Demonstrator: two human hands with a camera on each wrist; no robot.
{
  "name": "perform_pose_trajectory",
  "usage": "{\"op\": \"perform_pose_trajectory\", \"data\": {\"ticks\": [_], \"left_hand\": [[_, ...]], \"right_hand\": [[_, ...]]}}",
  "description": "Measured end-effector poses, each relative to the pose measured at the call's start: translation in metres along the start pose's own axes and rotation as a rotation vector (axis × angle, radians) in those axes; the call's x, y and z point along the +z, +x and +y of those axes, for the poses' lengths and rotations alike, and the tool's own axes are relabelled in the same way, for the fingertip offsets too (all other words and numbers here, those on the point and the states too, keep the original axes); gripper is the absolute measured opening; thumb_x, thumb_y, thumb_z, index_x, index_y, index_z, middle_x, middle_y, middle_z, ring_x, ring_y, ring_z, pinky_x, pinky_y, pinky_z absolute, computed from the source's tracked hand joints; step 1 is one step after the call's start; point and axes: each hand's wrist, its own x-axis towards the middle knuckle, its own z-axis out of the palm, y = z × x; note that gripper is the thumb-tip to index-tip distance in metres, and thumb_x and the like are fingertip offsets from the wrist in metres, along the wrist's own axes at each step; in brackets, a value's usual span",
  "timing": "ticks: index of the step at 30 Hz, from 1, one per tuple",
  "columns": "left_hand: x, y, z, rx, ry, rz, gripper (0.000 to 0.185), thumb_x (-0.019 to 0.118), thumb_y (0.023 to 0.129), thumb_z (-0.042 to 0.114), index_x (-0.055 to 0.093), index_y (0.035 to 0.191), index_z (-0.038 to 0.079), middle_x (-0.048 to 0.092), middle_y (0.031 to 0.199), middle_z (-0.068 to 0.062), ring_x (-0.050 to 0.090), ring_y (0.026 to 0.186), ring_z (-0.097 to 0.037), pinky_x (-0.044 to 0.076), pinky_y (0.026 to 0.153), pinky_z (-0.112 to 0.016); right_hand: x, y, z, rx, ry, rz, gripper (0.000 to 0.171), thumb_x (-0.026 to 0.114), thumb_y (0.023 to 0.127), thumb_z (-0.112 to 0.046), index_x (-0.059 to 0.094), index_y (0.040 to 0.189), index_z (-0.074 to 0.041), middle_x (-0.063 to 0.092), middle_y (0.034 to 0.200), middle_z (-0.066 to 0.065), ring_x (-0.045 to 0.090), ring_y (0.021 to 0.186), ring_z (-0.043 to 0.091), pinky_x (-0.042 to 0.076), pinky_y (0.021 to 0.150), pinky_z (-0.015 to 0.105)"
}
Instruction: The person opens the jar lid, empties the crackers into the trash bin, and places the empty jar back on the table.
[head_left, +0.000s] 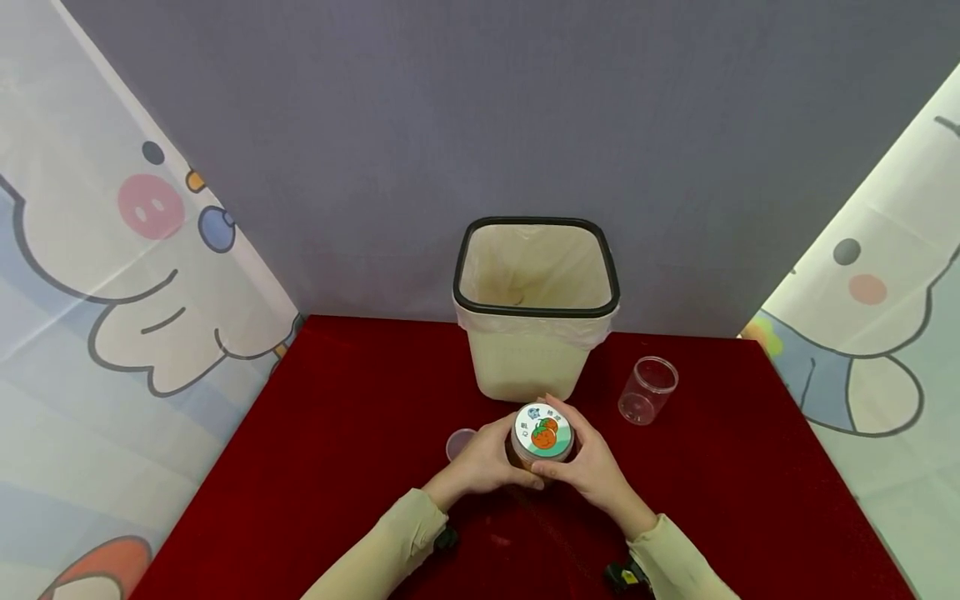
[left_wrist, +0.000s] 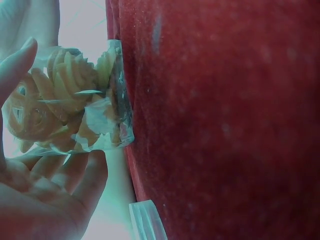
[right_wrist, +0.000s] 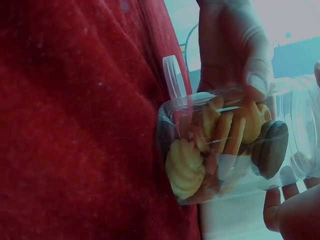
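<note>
- Cookie jar (head_left: pixel 542 442) stands on red table (head_left: pixel 315 467), before bin (head_left: pixel 536 308).
- Left hand (head_left: pixel 483 458), right hand (head_left: pixel 592 458): fingers curled around jar.
- Lid (head_left: pixel 542 431) still on; opening not begun, seemingly.

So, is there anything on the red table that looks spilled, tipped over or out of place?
Nothing is spilled. The empty clear cup beside the bin leans over rather than standing straight. A small clear lid lies loose near the left hand. Both hands hold the cookie jar upright.

lid label (head_left: pixel 542 431) print too small to read, forearms cut off
</note>
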Motion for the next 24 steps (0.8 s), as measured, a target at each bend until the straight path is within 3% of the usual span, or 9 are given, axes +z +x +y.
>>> {"op": "perform_pose_trajectory", "data": {"ticks": [17, 24], "left_hand": [[0.001, -0.001, -0.001, -0.045, 0.018, 0.005, 0.1, 0.095, 0.067, 0.036, 0.039, 0.15, 0.031, 0.054, 0.135, 0.014, 0.055, 0.116, -0.007, 0.046, 0.098, -0.033], [0.001, 0.0, -0.001, -0.055, 0.045, 0.006, 0.097, 0.094, 0.066, 0.039, 0.042, 0.148, 0.03, 0.054, 0.136, 0.013, 0.055, 0.117, -0.007, 0.046, 0.099, -0.033]], "right_hand": [[-0.018, -0.001, -0.003, -0.036, -0.005, 0.069, 0.093, 0.086, 0.075, 0.001, 0.036, 0.153, -0.003, 0.042, 0.151, 0.015, 0.044, 0.13, 0.006, 0.038, 0.101, 0.015], [-0.03, -0.005, 0.001, -0.004, -0.027, 0.122, 0.091, 0.085, 0.075, 0.002, 0.037, 0.152, -0.003, 0.041, 0.151, 0.018, 0.045, 0.127, 0.005, 0.038, 0.099, 0.013]]}}
